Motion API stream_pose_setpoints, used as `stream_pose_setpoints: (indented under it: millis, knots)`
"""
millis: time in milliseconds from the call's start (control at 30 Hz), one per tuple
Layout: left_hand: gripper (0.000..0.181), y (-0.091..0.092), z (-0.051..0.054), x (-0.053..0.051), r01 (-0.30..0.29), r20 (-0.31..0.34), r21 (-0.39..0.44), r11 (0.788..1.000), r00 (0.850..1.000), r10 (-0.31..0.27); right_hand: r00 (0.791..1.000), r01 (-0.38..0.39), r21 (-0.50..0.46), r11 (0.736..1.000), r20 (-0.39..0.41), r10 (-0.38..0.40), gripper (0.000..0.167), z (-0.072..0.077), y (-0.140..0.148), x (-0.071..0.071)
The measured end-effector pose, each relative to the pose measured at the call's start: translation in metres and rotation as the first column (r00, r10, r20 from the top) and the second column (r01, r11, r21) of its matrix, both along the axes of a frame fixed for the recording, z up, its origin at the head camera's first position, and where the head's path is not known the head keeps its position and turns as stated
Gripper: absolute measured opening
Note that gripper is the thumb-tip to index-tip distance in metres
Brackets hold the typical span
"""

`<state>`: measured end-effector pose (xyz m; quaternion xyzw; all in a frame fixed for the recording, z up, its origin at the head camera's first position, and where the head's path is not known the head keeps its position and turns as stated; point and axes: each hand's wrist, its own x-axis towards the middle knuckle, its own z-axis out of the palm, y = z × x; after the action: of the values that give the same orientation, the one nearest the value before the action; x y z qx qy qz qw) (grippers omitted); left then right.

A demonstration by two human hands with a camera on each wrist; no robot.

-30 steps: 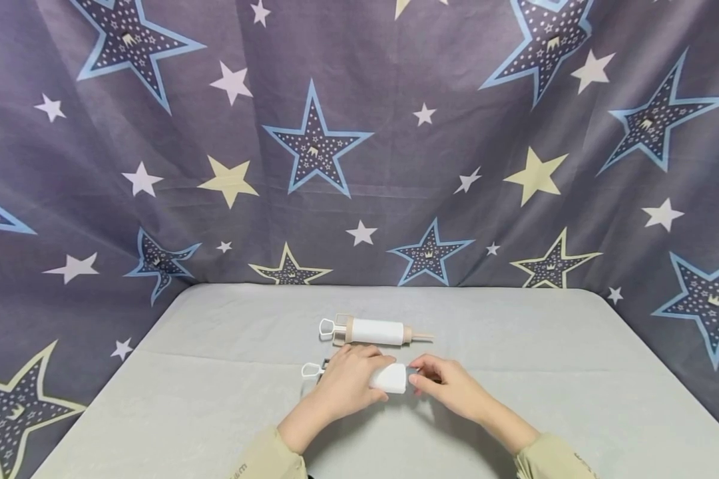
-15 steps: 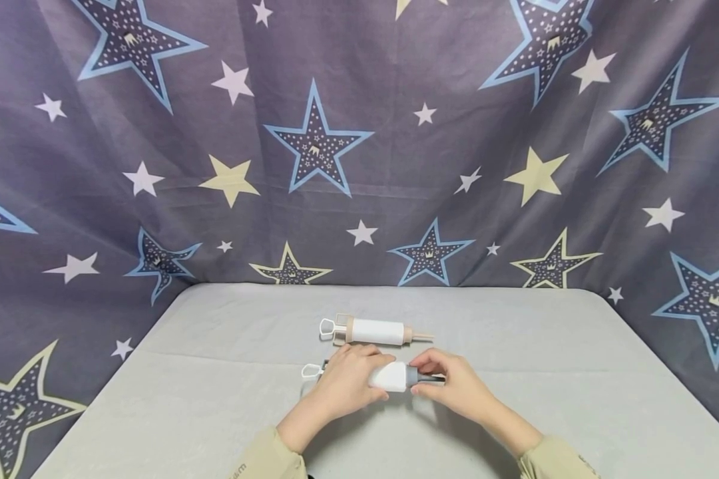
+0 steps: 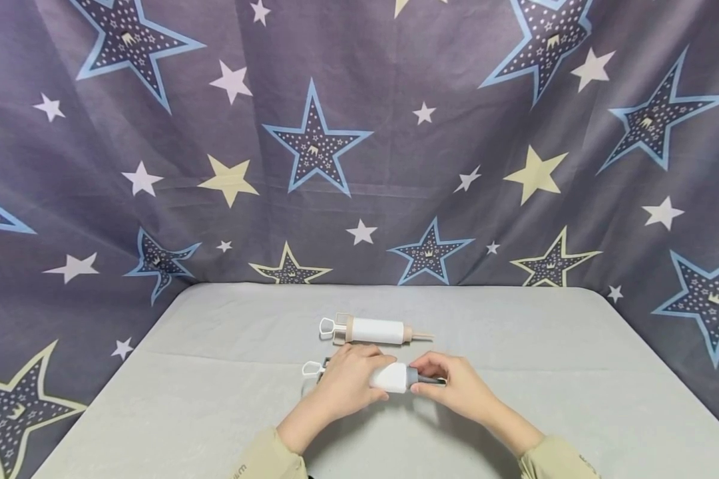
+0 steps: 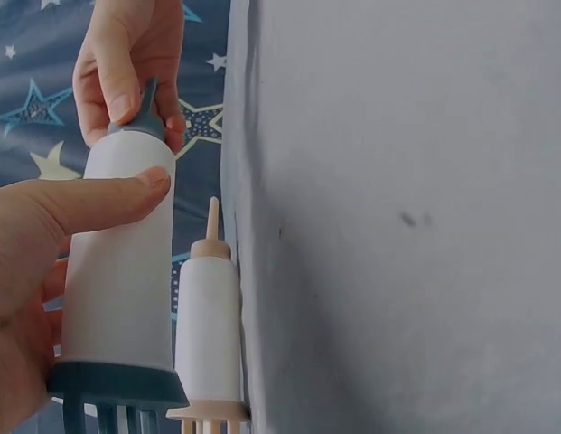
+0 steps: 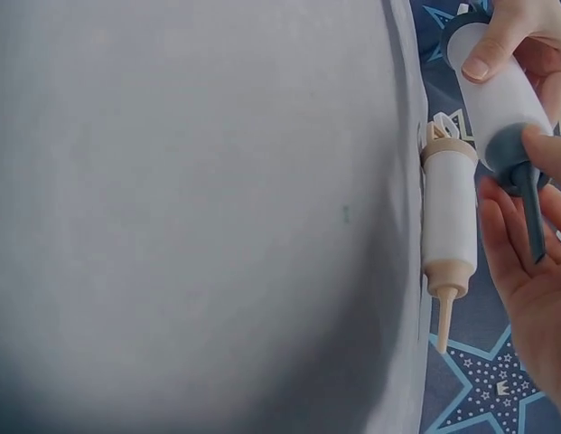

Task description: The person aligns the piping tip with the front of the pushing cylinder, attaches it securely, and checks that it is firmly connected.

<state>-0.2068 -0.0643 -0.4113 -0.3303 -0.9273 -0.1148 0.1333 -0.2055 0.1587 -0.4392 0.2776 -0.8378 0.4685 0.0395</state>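
A large syringe-like tube with a white barrel [image 3: 389,378] lies level in both hands above the table. My left hand [image 3: 349,378] grips the barrel, its thumb laid across the white side in the left wrist view. At the right end sits a dark blue-grey nozzle cap [image 5: 508,149] with a long thin spout [image 5: 530,217]. My right hand [image 3: 460,386] holds this cap between thumb and fingers. A dark flange [image 4: 117,383] closes the other end, where a white loop handle [image 3: 311,369] sticks out past the left hand.
Just behind the hands lies a second, similar tube [image 3: 377,331] with beige ends and a thin beige spout pointing right. The grey-covered table [image 3: 216,399] meets a dark star-patterned curtain [image 3: 359,199] at its back edge.
Over the first half second my right hand's fingers shifted on the nozzle cap, bringing the cap and spout into fuller view. The left hand and second tube have stayed put.
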Motion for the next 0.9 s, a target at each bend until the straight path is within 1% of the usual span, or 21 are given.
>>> stream_pose_setpoints:
  millis: [133, 233, 367, 500, 633, 800, 900]
  knots:
    - [0.054, 0.0011, 0.0006, 0.0005, -0.002, -0.013, -0.007, 1.000, 1.000, 0.002, 0.998, 0.003, -0.015, 1.000, 0.063, -0.002, 0.026, 0.0012, 0.0000, 0.0011]
    - [0.054, 0.0021, 0.0020, 0.0009, -0.002, -0.032, -0.009, 1.000, 0.999, 0.002, 0.997, -0.008, -0.028, 1.000, 0.083, 0.010, 0.025, 0.0029, 0.0002, 0.0011]
    - [0.053, 0.0030, 0.0035, 0.0016, 0.006, -0.046, -0.011, 1.000, 0.999, -0.006, 0.996, -0.027, -0.020, 0.999, 0.081, 0.028, 0.025, 0.0034, 0.0010, 0.0007]
    - [0.052, 0.0036, 0.0040, 0.0024, 0.016, -0.044, -0.012, 1.000, 0.999, -0.016, 0.992, -0.043, -0.019, 0.999, 0.115, 0.045, 0.024, 0.0050, 0.0022, 0.0018]
    - [0.052, 0.0046, 0.0039, 0.0030, 0.020, -0.056, -0.007, 1.000, 0.998, -0.020, 0.984, -0.059, -0.045, 0.997, 0.164, 0.066, 0.024, 0.0057, 0.0032, 0.0024]
    - [0.053, 0.0051, 0.0027, 0.0021, 0.020, -0.061, 0.003, 1.000, 0.998, -0.020, 0.982, -0.061, -0.067, 0.996, 0.177, 0.072, 0.023, 0.0039, 0.0029, 0.0020]
    - [0.053, 0.0046, 0.0016, 0.0015, 0.014, -0.050, 0.003, 1.000, 0.999, -0.014, 0.982, -0.059, -0.066, 0.996, 0.177, 0.070, 0.024, 0.0029, 0.0021, 0.0023]
